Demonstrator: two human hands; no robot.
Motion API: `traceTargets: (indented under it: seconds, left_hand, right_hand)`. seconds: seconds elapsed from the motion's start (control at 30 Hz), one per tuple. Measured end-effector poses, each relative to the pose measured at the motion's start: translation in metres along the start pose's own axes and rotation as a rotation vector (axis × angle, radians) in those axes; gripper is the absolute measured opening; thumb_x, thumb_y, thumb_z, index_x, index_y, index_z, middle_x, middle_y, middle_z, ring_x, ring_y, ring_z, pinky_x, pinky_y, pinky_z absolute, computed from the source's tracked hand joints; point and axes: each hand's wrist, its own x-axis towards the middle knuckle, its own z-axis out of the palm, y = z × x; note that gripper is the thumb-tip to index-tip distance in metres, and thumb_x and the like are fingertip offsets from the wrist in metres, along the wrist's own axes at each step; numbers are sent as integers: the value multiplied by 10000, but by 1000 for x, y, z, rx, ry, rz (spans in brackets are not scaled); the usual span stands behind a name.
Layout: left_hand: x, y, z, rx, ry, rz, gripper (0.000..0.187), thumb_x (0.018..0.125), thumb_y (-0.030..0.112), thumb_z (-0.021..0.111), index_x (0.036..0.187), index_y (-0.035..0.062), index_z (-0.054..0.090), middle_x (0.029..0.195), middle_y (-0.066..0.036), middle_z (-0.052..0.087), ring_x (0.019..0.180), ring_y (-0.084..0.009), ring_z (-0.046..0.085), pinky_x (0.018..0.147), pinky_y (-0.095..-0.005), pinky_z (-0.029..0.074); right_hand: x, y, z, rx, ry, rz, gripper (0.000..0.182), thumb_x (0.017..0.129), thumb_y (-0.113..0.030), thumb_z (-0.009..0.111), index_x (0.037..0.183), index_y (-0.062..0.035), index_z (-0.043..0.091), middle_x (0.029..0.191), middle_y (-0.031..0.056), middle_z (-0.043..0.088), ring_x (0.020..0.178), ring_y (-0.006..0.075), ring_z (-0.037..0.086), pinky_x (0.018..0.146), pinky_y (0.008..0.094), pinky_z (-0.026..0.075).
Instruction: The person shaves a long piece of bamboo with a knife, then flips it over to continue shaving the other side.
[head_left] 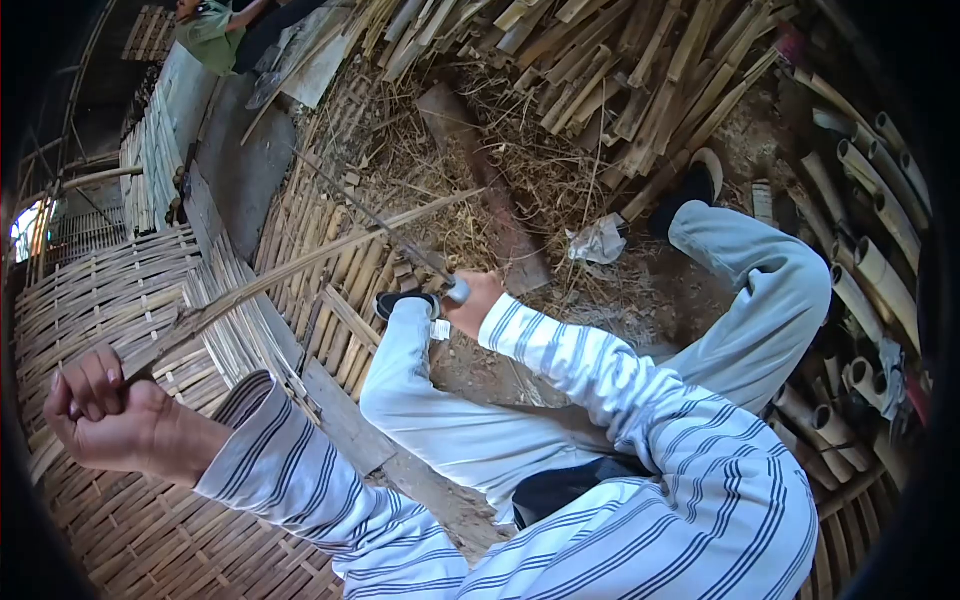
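My left hand (140, 415), out at the left, is closed around the near end of a long split bamboo strip (270, 282). The strip slants up and to the right, its far end over the littered ground. Near the middle, my right hand (474, 303) grips the pale handle of a long, thin-bladed knife (385, 228). Its blade points up and to the left, crossing the strip in this view. Part of the handle is hidden in my fist.
Woven bamboo matting (110, 300) spreads at the left. Split bamboo (640, 80) is heaped at the top, and cut bamboo tubes (885, 280) are stacked at the right. A wooden block (490, 190) lies among shavings near a crumpled wrapper (597, 240). Another person (212, 38) is at the top left.
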Motion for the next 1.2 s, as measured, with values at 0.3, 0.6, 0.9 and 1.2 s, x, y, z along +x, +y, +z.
traceTargets:
  seconds: [0.3,0.6,0.9,1.2]
  left_hand:
    - [-6,16,19,-140,-58,-77,335,768,103,476,547,173,234,499,37,197,425,-71,187,426,-235,219]
    - [14,-2,-7,-237,-53,-116,334,771,87,498,546,159,262,493,40,201,423,-73,206,436,-244,244]
    - [31,53,-50,-270,-201,-124,257,829,71,460,614,123,330,514,39,218,447,-74,227,492,-242,280]
    - [5,97,-49,-152,-363,98,305,792,107,443,542,198,295,447,63,280,351,-43,194,319,-182,182]
  right_hand:
    - [11,152,-30,-431,-185,473,384,735,-325,601,950,-8,637,981,227,636,938,372,612,834,438,487]
    - [5,-3,-14,-179,-41,-65,247,762,-286,655,793,-45,614,685,172,618,650,369,610,614,426,502]
    - [-29,-21,-115,-289,97,-77,202,731,-200,663,785,-12,615,664,150,611,589,276,597,581,373,476]
    - [-46,-4,-198,-452,300,238,325,665,-193,702,907,11,629,763,200,650,727,329,650,678,370,501]
